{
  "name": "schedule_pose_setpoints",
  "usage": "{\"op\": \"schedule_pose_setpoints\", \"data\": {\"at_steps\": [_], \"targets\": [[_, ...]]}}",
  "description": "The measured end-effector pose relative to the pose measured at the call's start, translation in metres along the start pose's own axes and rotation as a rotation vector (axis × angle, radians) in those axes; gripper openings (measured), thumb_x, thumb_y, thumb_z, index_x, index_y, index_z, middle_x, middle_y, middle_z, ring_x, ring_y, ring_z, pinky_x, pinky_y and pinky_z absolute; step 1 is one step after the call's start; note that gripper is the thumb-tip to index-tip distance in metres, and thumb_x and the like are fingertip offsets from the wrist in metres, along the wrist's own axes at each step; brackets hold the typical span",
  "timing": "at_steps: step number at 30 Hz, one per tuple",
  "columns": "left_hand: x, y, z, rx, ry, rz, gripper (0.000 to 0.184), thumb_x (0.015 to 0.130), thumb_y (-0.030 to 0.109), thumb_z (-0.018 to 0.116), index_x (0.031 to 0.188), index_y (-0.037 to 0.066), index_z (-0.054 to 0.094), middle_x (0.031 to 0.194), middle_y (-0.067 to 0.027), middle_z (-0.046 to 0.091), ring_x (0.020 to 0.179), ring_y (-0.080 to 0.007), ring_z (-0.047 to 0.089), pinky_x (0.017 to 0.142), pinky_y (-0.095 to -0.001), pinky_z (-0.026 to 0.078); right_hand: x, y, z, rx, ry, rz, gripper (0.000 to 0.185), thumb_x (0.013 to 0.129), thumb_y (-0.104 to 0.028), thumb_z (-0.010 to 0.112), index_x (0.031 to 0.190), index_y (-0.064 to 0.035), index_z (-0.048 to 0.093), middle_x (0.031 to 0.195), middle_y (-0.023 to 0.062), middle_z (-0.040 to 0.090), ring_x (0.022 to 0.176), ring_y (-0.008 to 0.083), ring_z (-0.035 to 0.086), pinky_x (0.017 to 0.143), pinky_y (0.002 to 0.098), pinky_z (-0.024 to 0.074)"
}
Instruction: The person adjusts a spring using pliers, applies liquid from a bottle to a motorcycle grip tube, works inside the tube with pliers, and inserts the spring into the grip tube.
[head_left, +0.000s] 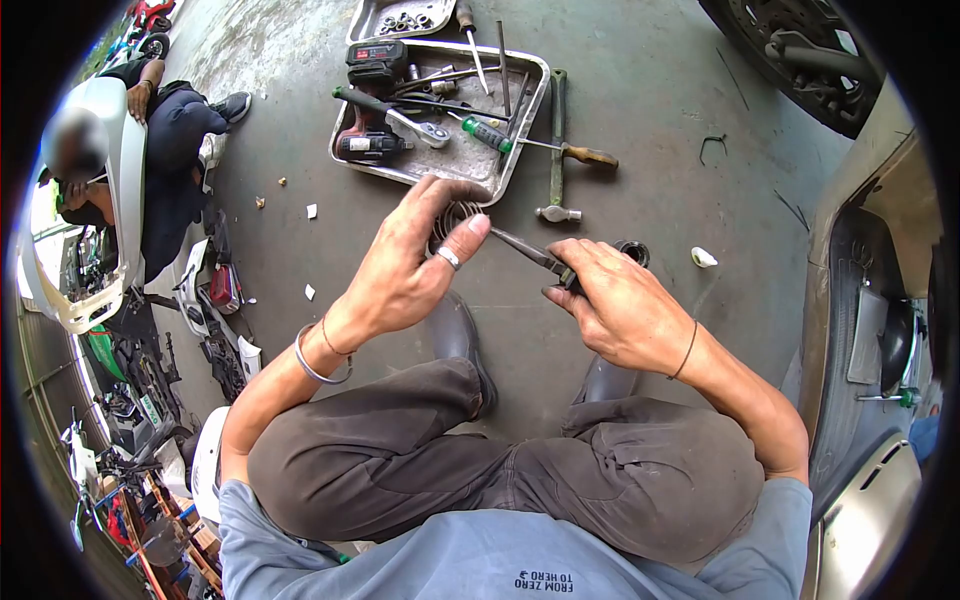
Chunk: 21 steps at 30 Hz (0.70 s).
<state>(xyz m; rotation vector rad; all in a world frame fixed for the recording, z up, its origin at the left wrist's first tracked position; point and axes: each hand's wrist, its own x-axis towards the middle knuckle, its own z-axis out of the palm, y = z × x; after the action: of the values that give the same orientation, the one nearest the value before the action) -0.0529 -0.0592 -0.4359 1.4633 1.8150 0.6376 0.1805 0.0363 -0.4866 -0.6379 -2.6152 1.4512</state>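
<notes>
My left hand [415,252] is closed around a metal coil spring [455,218], with the thumb on its near side and the fingers over the far side. Part of the spring is hidden by those fingers. In my right hand [618,302] is a pair of needle-nose pliers [530,250], their jaws pointing left at the spring. The tips end close to my left thumb; whether they touch the spring I cannot tell. Just beyond my right hand lies a dark round part [632,252], partly covered by the fingers.
Ahead lies a metal tray [480,177] with a ratchet [420,130], an impact driver [372,145] and screwdrivers. A hammer [558,150] rests beside it. Another person [180,130] crouches at left with a pale panel [125,200]. A wheel [800,60] stands at upper right.
</notes>
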Motion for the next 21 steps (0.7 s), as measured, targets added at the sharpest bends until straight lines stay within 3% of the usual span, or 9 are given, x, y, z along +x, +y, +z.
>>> {"op": "schedule_pose_setpoints", "data": {"at_steps": [3, 5, 8, 11, 21], "targets": [[0.001, -0.008, -0.002, 0.118, 0.164, 0.239, 0.032, 0.102, 0.021, 0.058, 0.125, -0.001, 0.054, 0.110, -0.0090, 0.050, 0.091, -0.0163, 0.052, 0.083, -0.0288, 0.045, -0.002, -0.005, -0.002, -0.052, 0.079, 0.001, 0.043, 0.093, -0.011, 0.062, 0.131, 0.0040, 0.048, 0.112, 0.0233, 0.059, 0.106, 0.0401, 0.057, 0.090, 0.0474, 0.0448], [-0.001, -0.010, 0.002, 0.011, 0.179, 0.196, 0.031, 0.100, 0.016, 0.061, 0.125, 0.000, 0.051, 0.110, -0.0059, 0.047, 0.091, -0.0114, 0.050, 0.080, -0.0257, 0.044, 0.001, -0.010, -0.005, -0.048, 0.097, 0.036, 0.045, 0.093, -0.012, 0.060, 0.132, 0.0052, 0.047, 0.115, 0.0244, 0.058, 0.109, 0.0396, 0.056, 0.092, 0.0473, 0.0439], [-0.001, -0.009, 0.005, -0.103, 0.166, 0.164, 0.034, 0.100, 0.013, 0.062, 0.127, 0.001, 0.045, 0.109, -0.0035, 0.046, 0.088, -0.0081, 0.046, 0.077, -0.0238, 0.043, 0.008, -0.001, 0.011, -0.107, 0.295, -0.092, 0.045, 0.091, -0.010, 0.062, 0.132, 0.0040, 0.049, 0.113, 0.0228, 0.058, 0.104, 0.0388, 0.056, 0.089, 0.0457, 0.0442], [-0.002, -0.002, 0.009, -0.180, 0.189, 0.145, 0.034, 0.098, 0.009, 0.064, 0.124, -0.002, 0.046, 0.110, -0.0115, 0.051, 0.095, -0.0173, 0.058, 0.084, -0.0316, 0.050, 0.014, -0.005, 0.014, -0.097, 0.346, -0.111, 0.047, 0.089, -0.008, 0.063, 0.132, 0.0033, 0.049, 0.110, 0.0212, 0.058, 0.101, 0.0367, 0.056, 0.087, 0.0445, 0.0443], [0.000, 0.007, 0.009, -0.208, 0.183, 0.139, 0.039, 0.098, 0.011, 0.064, 0.127, -0.002, 0.042, 0.104, -0.0100, 0.055, 0.094, -0.0159, 0.058, 0.084, -0.0311, 0.049, 0.023, -0.009, 0.021, -0.137, 0.444, -0.177, 0.048, 0.086, -0.004, 0.064, 0.131, 0.0026, 0.049, 0.102, 0.0179, 0.055, 0.093, 0.0345, 0.055, 0.081, 0.0435, 0.0432]]}}
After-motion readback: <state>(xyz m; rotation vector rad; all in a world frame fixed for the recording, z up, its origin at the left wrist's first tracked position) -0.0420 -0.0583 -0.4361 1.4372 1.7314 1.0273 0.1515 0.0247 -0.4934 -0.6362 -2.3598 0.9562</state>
